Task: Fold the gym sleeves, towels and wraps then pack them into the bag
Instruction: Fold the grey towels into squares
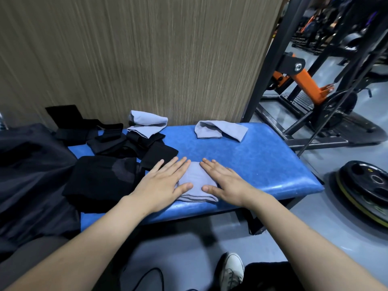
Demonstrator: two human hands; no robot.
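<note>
Two bare hands press flat on a folded grey towel that lies at the near edge of the blue padded desk. On the towel's left side rests the left hand, fingers straight and spread, palm down; the right hand lies the same way on its right side, so neither grip is closed around anything, both simply flattened on the cloth. Between the two thumbs a strip of the towel shows, with its stacked layers visible along the near edge.

Just left of the towel, touching the left hand's fingers, sits a black wrap, part of a loose heap of black wraps and sleeves spread toward the wall. Nearer than that heap, left of the towel, is a larger black folded piece. Further left again, a dark bag covers the end of the desk.

Beyond the towel, at the far edge of the desk, lie two more grey towels: one loosely folded on bare blue padding, and one resting on top of the black heap against the wood-grain wall panel.

Right of the towel, off the desk, a black weight plate lies on the grey floor.
</note>
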